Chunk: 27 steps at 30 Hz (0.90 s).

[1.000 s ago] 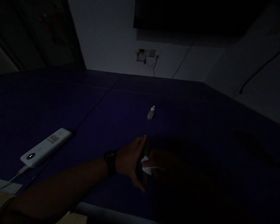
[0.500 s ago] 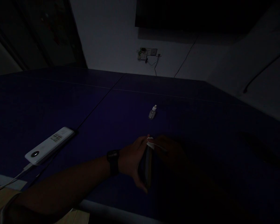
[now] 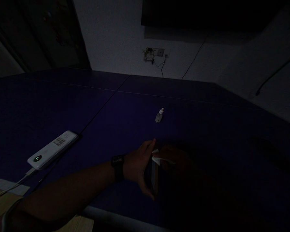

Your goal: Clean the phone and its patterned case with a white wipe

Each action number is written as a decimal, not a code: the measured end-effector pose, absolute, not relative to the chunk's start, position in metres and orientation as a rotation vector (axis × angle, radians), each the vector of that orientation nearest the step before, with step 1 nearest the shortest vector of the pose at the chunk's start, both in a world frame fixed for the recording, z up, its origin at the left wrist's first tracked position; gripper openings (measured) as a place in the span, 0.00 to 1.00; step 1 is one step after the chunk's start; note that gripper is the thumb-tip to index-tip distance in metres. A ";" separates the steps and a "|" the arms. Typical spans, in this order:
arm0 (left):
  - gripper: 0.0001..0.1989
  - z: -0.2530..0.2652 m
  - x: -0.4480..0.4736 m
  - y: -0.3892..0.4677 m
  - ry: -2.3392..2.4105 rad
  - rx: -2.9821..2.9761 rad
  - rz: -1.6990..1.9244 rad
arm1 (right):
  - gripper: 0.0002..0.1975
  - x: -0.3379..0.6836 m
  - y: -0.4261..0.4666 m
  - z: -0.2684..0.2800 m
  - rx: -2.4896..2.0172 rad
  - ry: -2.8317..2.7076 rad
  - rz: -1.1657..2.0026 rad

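My left hand (image 3: 137, 166), with a dark watch (image 3: 117, 164) on its wrist, spans a narrow rectangular block (image 3: 154, 177) at its far and near ends. The block has a greyish strip and a brownish strip; the dim light hides what kind it is. In my right hand (image 3: 177, 156) a small white cloth or tissue (image 3: 156, 158) is pinched, pressed on the block's far part. Deep shadow covers most of the right hand and arm. Beyond the hands a small clear dropper bottle (image 3: 159, 116) with a white top stands upright.
A white power bank (image 3: 54, 149) with a lit display and a plugged-in white cable (image 3: 16, 183) lies at left on the dark blue table (image 3: 99, 129). Behind the table are wall sockets (image 3: 157, 53) with wires and a dark screen (image 3: 198, 16).
My right hand and the white cloth have slid nearer to me along the block, from its far end. My left hand keeps its hold.
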<state>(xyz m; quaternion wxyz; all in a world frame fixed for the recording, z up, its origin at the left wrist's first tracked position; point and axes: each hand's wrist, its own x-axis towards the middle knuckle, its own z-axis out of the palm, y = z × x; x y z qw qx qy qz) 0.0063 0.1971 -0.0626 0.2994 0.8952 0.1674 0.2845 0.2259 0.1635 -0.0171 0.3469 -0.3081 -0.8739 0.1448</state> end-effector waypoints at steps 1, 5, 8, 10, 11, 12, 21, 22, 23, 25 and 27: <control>0.91 -0.064 0.006 0.197 0.455 2.374 0.747 | 0.12 0.227 0.162 -0.019 -0.732 -2.307 0.391; 0.92 -0.067 0.004 0.200 0.452 2.374 0.736 | 0.13 0.230 0.150 -0.022 -0.489 -2.467 0.501; 0.92 -0.066 0.003 0.203 0.476 2.344 0.753 | 0.15 0.229 0.139 -0.017 -0.431 -2.578 0.525; 0.92 -0.066 0.003 0.206 0.494 2.325 0.780 | 0.16 0.227 0.134 -0.013 -0.427 -2.626 0.499; 0.92 -0.065 0.002 0.208 0.503 2.313 0.802 | 0.16 0.226 0.133 -0.010 -0.426 -2.627 0.465; 0.91 -0.065 0.001 0.209 0.511 2.301 0.826 | 0.16 0.226 0.134 -0.008 -0.442 -2.622 0.420; 0.78 -0.052 -0.002 0.200 0.378 2.181 0.932 | 0.13 0.223 0.149 -0.005 -0.564 -2.377 0.068; 0.71 -0.049 -0.002 0.198 0.384 2.156 0.955 | 0.13 0.223 0.148 -0.004 -0.581 -2.363 0.031; 0.65 -0.046 -0.001 0.195 0.401 2.136 0.979 | 0.14 0.223 0.147 -0.003 -0.602 -2.345 -0.002; 0.54 -0.039 0.001 0.189 0.436 2.124 1.018 | 0.15 0.224 0.145 -0.002 -0.663 -2.298 -0.038; 0.50 -0.034 0.003 0.183 0.437 2.119 1.025 | 0.16 0.226 0.143 0.000 -0.713 -2.257 -0.048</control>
